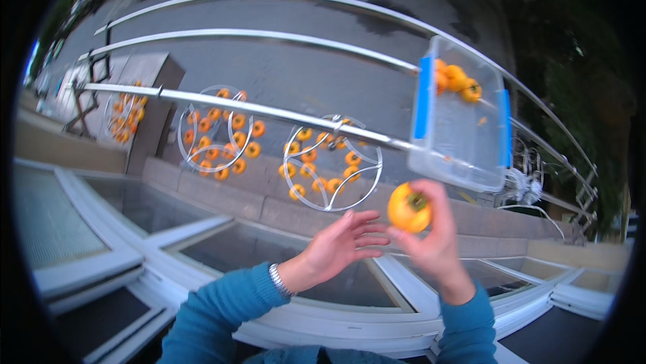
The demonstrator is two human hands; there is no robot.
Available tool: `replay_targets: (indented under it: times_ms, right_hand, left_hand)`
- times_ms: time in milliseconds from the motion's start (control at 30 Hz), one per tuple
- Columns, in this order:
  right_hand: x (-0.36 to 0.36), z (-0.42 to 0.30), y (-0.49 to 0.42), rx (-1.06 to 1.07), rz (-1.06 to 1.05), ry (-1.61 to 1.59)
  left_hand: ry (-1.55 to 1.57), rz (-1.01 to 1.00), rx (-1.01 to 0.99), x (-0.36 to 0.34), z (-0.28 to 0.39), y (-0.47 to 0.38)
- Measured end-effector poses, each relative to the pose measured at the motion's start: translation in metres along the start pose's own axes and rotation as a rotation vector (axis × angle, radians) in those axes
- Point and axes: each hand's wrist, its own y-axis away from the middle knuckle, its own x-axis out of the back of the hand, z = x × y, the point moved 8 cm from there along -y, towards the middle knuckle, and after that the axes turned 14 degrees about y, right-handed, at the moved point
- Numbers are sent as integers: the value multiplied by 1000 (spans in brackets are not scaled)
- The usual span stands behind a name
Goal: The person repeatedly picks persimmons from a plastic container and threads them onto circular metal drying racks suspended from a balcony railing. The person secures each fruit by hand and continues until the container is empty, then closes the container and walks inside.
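Observation:
An orange persimmon with a green-brown calyx is held between the thumb and fingers of my right hand. My left hand is just left of the fruit, fingers apart and holding nothing. Beyond my right hand, a clear plastic bin with blue handles rests on the metal rails; several persimmons lie at its far end. Ahead of my left hand hangs a round white rack with persimmons about it.
A second round rack with persimmons hangs farther left, and another fruit cluster beyond it. A silvery rail crosses above the racks. White window frames lie below my arms. A bundle of clear plastic sits right of the bin.

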Motion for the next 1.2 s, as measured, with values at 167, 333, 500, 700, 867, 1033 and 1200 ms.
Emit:
replay_targets:
  times_ms: [167, 333, 500, 700, 867, 1033, 1200]
  right_hand:
    - [-124, 3, 40, -1, -36, 203]
    - [-213, 54, 78, -45, -402, 71]
    - [-263, 143, 70, -337, -373, 92]
    - [-358, 189, 20, 146, -391, 575]
    - [-430, 243, 16, -50, -784, 789]
    - [-446, 266, 21, -239, -858, 666]
    - [-443, 270, 21, -382, -832, 343]
  left_hand:
    - [201, 183, -80, 73, 3, 7]
    - [100, 310, 127, 178, 18, 26]
    - [-122, 211, 319, 248, 49, 26]
    - [-290, 195, 422, 317, 73, 8]
    - [-316, 194, 438, 359, 77, -5]
    - [-307, 251, 402, 403, 78, -14]
    - [-166, 469, 187, 444, 88, -22]
